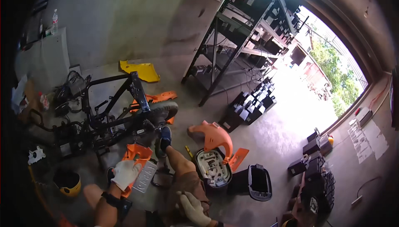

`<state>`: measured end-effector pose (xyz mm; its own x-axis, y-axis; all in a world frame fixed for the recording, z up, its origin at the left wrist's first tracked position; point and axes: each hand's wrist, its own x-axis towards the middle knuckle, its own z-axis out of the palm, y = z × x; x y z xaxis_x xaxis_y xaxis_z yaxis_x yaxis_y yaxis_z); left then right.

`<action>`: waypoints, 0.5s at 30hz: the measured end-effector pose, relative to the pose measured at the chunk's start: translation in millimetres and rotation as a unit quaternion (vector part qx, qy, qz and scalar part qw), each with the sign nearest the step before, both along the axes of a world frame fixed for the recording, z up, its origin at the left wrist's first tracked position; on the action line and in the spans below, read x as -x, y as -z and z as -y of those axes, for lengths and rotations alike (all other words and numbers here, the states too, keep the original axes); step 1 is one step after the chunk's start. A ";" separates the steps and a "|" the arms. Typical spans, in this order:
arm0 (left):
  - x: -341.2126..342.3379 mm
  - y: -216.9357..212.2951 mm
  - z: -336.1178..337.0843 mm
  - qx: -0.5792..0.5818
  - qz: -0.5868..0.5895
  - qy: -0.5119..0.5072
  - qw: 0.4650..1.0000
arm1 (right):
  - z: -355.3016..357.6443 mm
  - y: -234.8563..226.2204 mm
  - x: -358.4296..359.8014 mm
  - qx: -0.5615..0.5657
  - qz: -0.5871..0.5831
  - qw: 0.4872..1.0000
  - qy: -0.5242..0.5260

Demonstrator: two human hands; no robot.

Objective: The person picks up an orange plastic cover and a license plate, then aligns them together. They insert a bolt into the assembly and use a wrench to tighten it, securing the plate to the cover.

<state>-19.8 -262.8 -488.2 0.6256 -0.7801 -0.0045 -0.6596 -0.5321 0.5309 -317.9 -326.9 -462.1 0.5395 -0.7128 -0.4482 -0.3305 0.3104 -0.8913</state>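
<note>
My left hand (126, 174), in a white work glove, is closed on an orange plastic body panel (140, 151) low on the left. A white number plate (145, 177) sits against that panel's right side. My gloved right hand (193, 210) is above my right thigh with its fingers curled in; whatever they hold, if anything, is too small to name. Just ahead lies a black scooter frame (109, 79) with a wheel (164, 111) at its right end. Right of my leg an open case (213, 168) holds small parts, with a curved orange fender (216, 134) leaning at its far edge.
A black bin (260, 183) stands right of the case. Black batteries (249, 106) sit in rows before a metal rack (216, 52). More black boxes (318, 177) line the right side. A yellow panel (141, 70) lies by the wall, and a yellow-black helmet-like shell (68, 182) sits at left.
</note>
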 end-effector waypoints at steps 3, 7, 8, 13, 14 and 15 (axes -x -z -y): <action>1.3 2.5 0.0 0.036 0.020 -0.011 0.999 | 44.1 11.7 -33.5 0.091 -0.023 0.993 -0.077; 2.2 -1.9 3.0 0.060 -0.009 -0.042 0.997 | 85.9 35.1 -95.1 0.216 -0.088 0.968 -0.088; 2.3 -2.3 3.2 0.068 -0.035 -0.049 0.996 | 93.8 41.4 -112.2 0.177 -0.085 0.977 -0.086; 3.5 10.5 4.7 0.151 0.064 -0.058 0.985 | 97.8 63.8 -162.4 0.076 -0.036 0.995 -0.060; 1.7 11.9 1.5 0.139 0.057 -0.076 0.986 | 90.5 64.3 -168.4 0.079 0.072 0.994 -0.033; 1.3 14.6 1.4 0.108 0.023 -0.103 0.989 | 87.0 63.4 -163.5 -0.009 0.061 0.998 -0.028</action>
